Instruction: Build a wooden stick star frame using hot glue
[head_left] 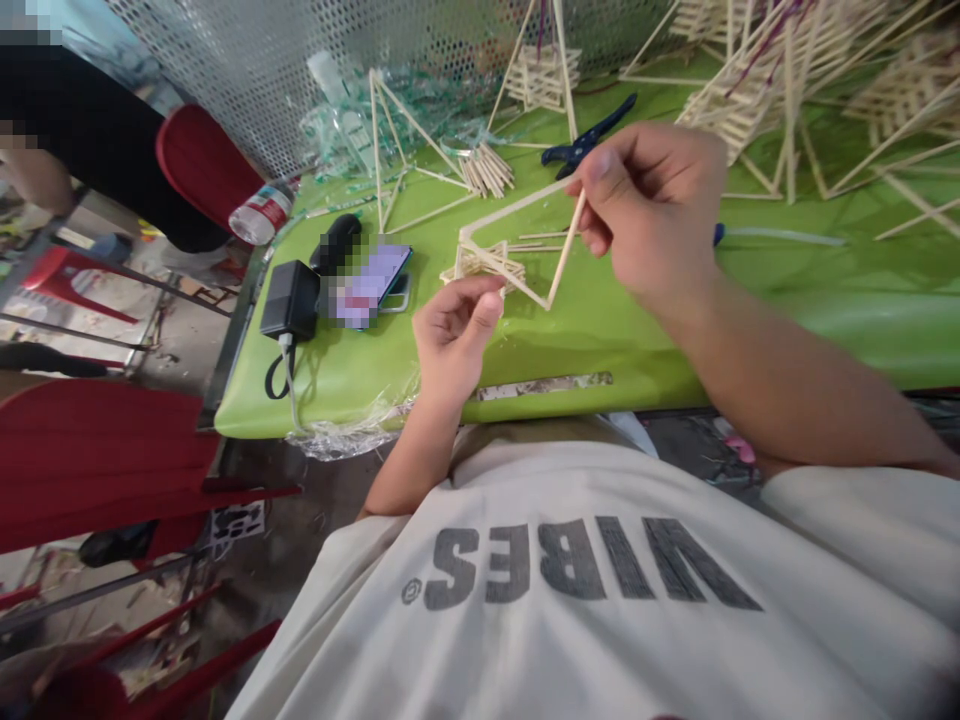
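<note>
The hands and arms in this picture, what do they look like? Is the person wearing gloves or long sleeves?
No gloves and no long sleeves. The left hand and right hand are bare, and both forearms are bare too. No rings, watch or bracelets show. The person wears a cream T-shirt with dark grey block letters spelling VIBES and a small round mark beside them, seen upside down from the head camera.

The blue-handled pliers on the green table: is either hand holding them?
No. The pliers lie on the green table behind the right hand, which pinches a stick frame together with the left hand.
</note>
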